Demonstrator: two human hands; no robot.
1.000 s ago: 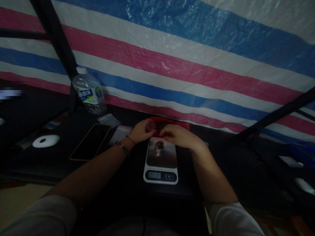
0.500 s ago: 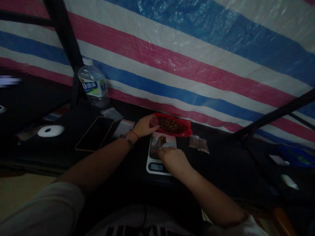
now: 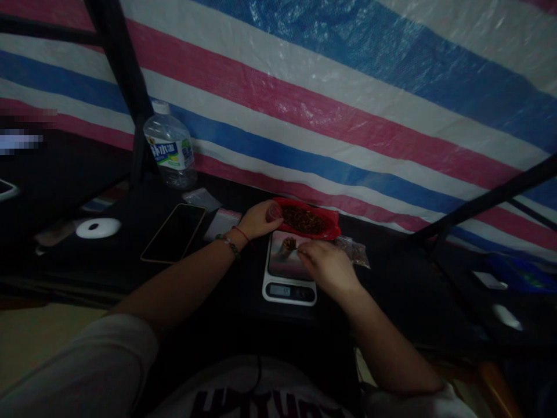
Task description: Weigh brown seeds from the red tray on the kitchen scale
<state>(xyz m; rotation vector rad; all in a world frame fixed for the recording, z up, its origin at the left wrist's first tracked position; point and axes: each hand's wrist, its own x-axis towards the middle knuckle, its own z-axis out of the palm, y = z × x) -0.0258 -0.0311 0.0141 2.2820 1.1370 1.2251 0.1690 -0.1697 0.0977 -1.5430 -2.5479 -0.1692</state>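
My left hand (image 3: 259, 220) is closed around the gathered, rolled end of a red plastic bag (image 3: 333, 231). Small brown dried pieces (image 3: 302, 220) fill the bag's open mouth. In front of it stands a white kitchen scale (image 3: 289, 295) with a shiny plate and a lit display, whose digits are too blurred to read surely. A small heap of brown pieces (image 3: 288, 244) lies on the plate. Over the plate's right side, my right hand (image 3: 328, 267) has its fingers pinched together close to the heap; what they hold is too small to make out.
Filled small clear bags (image 3: 357, 254) lie right of the scale. To the left are flat clear bags (image 3: 221, 223), a phone (image 3: 174, 233), a white oval device (image 3: 98, 228) and a large plastic bottle (image 3: 172, 148). A striped tarp (image 3: 304, 110) hangs behind the black table.
My right hand has moved right and slightly up, from the plate's lower part to beside the heap, uncovering the scale's display. My left hand keeps its grip on the bag.
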